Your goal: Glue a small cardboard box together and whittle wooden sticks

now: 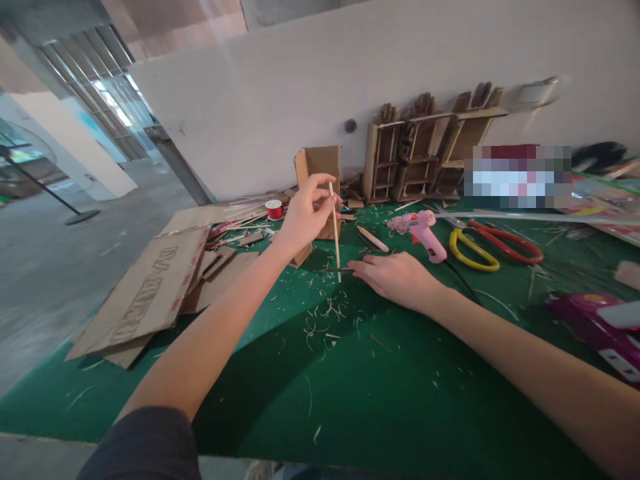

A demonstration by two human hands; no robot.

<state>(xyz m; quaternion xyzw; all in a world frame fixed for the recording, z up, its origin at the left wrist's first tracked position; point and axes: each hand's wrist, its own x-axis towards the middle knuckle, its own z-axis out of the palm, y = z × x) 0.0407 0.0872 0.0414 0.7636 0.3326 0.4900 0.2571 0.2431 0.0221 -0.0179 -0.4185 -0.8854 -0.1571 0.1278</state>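
Note:
In the head view, my left hand [311, 208] pinches the upper part of a thin pale wooden stick [337, 233], which stands nearly upright with a slight tilt. Its lower tip comes down close to the green tabletop. My right hand [395, 277] is closed low over the table on a thin dark blade [327, 270], which lies across the stick near its bottom end. The blade's handle is hidden in my fingers. Curled wood shavings [325, 317] are scattered below the stick. Behind my left hand stands an open cardboard piece [320, 160].
Flat cardboard pieces [145, 287] lie at left, near a red thread spool [274, 210]. To the right are a pink glue gun [425, 233], scissors with yellow and red handles [475, 250] and a purple device [595, 327]. Cardboard hand-like models [415, 153] lean against the wall.

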